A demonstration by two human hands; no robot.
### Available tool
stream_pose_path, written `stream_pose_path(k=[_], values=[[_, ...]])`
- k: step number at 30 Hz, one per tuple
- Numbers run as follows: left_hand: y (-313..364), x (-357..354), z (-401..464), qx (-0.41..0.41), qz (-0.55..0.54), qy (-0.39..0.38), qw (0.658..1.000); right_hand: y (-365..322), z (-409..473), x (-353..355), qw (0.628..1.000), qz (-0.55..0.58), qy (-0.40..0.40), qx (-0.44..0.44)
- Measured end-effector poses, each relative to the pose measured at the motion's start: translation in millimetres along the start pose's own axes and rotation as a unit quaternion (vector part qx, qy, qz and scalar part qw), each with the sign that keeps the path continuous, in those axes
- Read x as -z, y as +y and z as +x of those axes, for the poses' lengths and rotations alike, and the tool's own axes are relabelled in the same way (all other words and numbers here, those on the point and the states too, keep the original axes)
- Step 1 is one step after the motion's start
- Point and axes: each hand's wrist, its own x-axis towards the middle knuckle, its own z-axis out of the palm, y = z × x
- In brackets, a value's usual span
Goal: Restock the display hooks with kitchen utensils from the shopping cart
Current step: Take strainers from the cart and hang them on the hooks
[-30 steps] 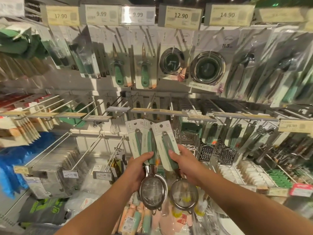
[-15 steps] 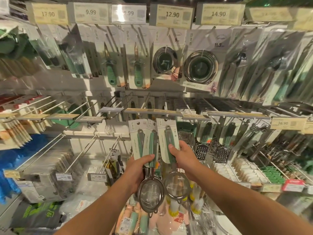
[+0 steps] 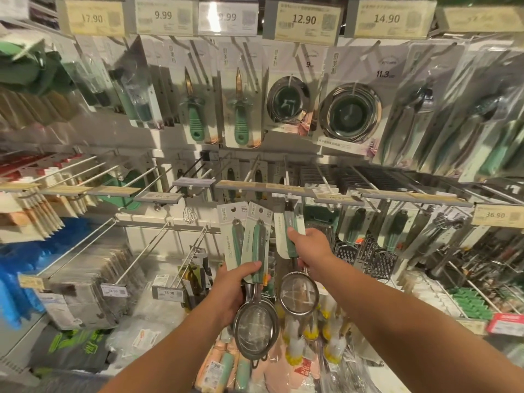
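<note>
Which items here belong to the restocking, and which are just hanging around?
Part of the job:
- carded green-handled mesh strainer in the right hand
- two more carded strainers in the left hand

Just there:
- green-handled oyster knives
- steel graters

A single head-worn view looks forward and slightly down at a wall of display hooks (image 3: 286, 191), facing it squarely from close range; the row of price tags (image 3: 303, 19) runs along the top edge, above the hooks; both forearms reach in from the bottom edge toward the hooks; below the hooks, the cart's contents (image 3: 283, 370) fill the lower centre; wide-angle bending curves the racks at either side of the hooks.
</note>
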Motion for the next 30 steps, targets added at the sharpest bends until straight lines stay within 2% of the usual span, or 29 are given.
stream_pose_path(k=[4, 9, 12, 15, 21, 26, 30], values=[[-2.9, 4.4, 4.2, -0.005, 0.004, 0.003, 1.0, -5.6, 10.2, -0.7, 0.999, -0.029, -0.018, -0.043], [-1.0, 10.0, 5.7, -0.001, 0.007, -0.006, 1.0, -0.5, 5.7, -2.4, 0.994, -0.026, -0.086, -0.067], [-3.1, 10.0, 7.4, -0.007, 0.009, -0.013, 1.0, 0.9, -2.6, -6.9, 0.987, 0.009, -0.148, -0.061], [-4.6, 6.9, 5.8, -0.015, 0.008, -0.026, 1.0, -0.4, -12.9, -13.7, 0.983, 0.029, -0.178, -0.046], [-1.0, 3.5, 0.7, -0.032, 0.019, -0.049, 0.998, 5.0, -20.1, -19.9, 0.982, 0.062, -0.176, -0.013], [0.6, 2.7, 0.9, -0.003, -0.006, -0.049, 0.999, 7.8, -27.4, -12.8, 0.985, 0.045, -0.165, 0.031], [0.3, 2.2, 1.5, -0.004, 0.004, -0.045, 0.999, 10.2, -36.4, -6.2, 0.978, 0.092, -0.182, 0.044]])
